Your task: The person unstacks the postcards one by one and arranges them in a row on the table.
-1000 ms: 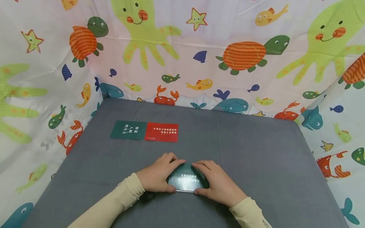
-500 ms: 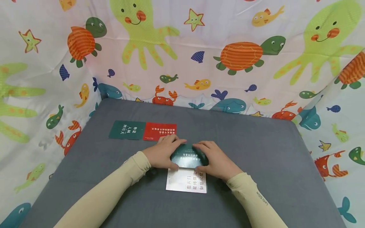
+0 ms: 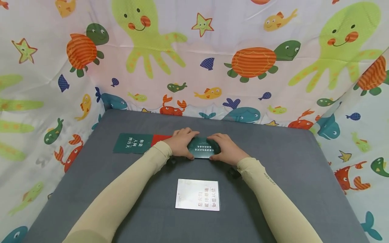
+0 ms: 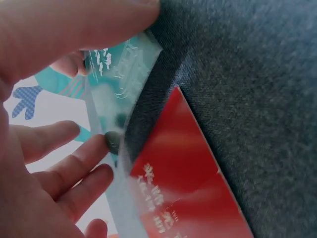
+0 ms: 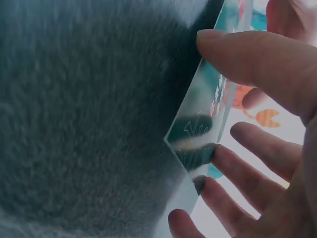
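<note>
Green card [image 3: 202, 148]: held between both hands, just to the right of the red card [image 3: 159, 138], white print on top. Whether its underside touches the table, can't tell. Left hand [image 3: 183, 142] pinches the card's left end, thumb on the near edge, fingers at the far side. Right hand [image 3: 228, 149] has the same pinch on the right end. Left hand blocks part of the red card in the head view. Second green card [image 3: 132, 143] butts against red's left edge, both flat. White card [image 3: 197, 194] flat, nearer the person. All on a gray table [image 3: 273, 168]; sea-animal curtain [image 3: 188, 20] behind.
</note>
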`<act>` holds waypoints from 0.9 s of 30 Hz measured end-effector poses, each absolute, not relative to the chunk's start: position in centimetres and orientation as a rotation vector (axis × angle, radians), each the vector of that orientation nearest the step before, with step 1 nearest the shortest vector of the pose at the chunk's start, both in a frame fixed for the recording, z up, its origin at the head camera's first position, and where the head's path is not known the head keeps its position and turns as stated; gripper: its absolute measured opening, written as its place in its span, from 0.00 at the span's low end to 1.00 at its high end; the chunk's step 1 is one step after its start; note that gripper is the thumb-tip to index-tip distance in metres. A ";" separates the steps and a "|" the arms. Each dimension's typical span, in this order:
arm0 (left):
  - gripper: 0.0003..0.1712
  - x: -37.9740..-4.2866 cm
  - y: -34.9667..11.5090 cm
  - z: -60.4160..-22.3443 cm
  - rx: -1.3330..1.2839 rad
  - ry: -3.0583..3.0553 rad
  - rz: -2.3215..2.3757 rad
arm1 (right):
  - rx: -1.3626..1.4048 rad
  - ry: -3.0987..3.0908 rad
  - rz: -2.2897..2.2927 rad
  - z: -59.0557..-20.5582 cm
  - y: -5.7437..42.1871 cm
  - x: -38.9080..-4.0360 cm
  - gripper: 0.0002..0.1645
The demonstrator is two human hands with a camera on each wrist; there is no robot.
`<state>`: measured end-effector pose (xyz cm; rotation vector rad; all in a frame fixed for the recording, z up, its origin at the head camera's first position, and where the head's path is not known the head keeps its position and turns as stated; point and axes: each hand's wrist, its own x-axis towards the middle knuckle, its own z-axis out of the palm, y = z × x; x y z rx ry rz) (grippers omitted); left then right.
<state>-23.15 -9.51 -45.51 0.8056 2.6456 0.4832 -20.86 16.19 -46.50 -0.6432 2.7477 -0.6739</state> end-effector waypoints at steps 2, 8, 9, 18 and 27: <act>0.63 -23.5 -9.5 -45.8 0.798 2.645 0.495 | -0.622 2.742 -0.643 -46.7 16.2 -21.3 0.50; 0.63 -24.2 -9.7 -46.1 0.766 2.633 0.541 | -0.628 2.710 -0.608 -47.0 15.9 -22.1 0.49; 0.63 -24.3 -9.8 -46.1 0.763 2.633 0.543 | -0.635 2.710 -0.605 -47.0 15.8 -22.2 0.48; 0.61 -24.5 -10.1 -45.9 0.746 2.644 0.504 | -0.662 2.711 -0.597 -46.7 15.7 -22.1 0.46; 0.61 -24.7 -10.1 -46.3 0.744 2.640 0.502 | -0.674 2.712 -0.589 -47.1 15.9 -22.0 0.46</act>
